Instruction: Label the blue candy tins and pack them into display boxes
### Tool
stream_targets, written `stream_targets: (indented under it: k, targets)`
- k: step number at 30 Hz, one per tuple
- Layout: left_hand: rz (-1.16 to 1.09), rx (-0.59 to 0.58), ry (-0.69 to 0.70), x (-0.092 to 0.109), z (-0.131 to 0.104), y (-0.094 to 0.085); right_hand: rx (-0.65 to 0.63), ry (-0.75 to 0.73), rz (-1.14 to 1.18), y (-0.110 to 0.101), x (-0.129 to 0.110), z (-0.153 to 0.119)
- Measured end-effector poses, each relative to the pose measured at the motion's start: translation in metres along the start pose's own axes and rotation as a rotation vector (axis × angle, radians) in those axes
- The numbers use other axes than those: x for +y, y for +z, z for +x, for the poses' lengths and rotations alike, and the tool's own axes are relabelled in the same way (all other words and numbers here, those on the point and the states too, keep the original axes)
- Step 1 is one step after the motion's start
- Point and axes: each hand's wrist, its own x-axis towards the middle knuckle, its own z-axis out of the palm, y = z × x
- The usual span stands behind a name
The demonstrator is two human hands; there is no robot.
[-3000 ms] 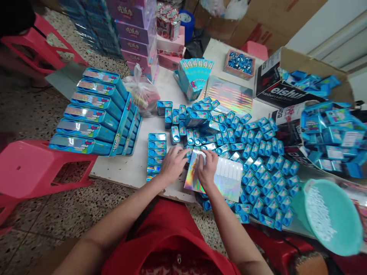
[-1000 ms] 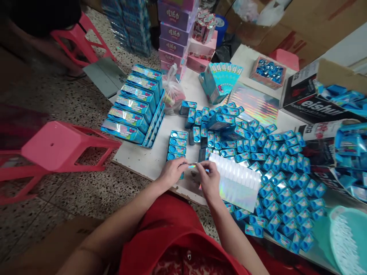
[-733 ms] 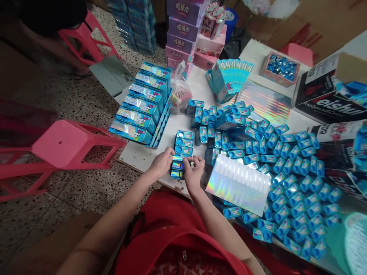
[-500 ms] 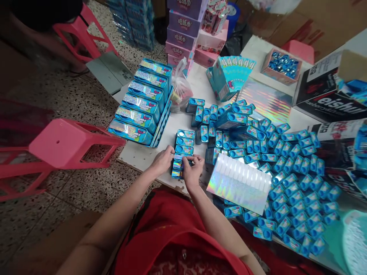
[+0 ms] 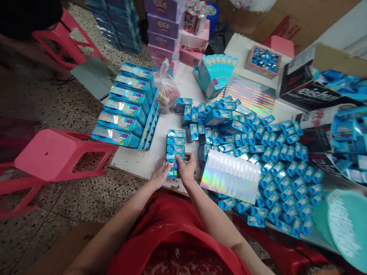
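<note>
A short row of small blue boxes (image 5: pixel 176 140) stands at the table's front left; the nearest ones have shiny rainbow tops. My left hand (image 5: pixel 159 175) lies along the row's left side, fingers stretched out and touching the near boxes. From the right, my right hand (image 5: pixel 187 167) grips a box near the row's middle, its thumb on the top and its other fingers bent at the side. Just right of that hand, a holographic sticker sheet (image 5: pixel 229 185) with pale strips rests over more blue boxes (image 5: pixel 283 187).
Larger blue packs stand in a display tray (image 5: pixel 122 109) at the left, beside a tied plastic bag (image 5: pixel 166 91). Farther right are an open black carton (image 5: pixel 318 91) and a green basin (image 5: pixel 334 229). Pink stools (image 5: pixel 46 152) stand on the floor at the left.
My left hand has gone from a pinch at the row's upper left to lying outstretched along its side. My right thumb still presses on the boxes. The whole view has shifted.
</note>
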Motion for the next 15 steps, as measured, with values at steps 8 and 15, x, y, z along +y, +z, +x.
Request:
stream_targets:
  k: [8,15]
  targets:
    - [0.203,0.397,0.082,0.027,-0.004,-0.014,-0.058,-0.141,0.101,-0.052,-0.010,0.003]
    - [0.248,0.058,0.260,0.092,-0.002,0.072,0.479,-0.181,-0.337,-0.236,0.040,0.023]
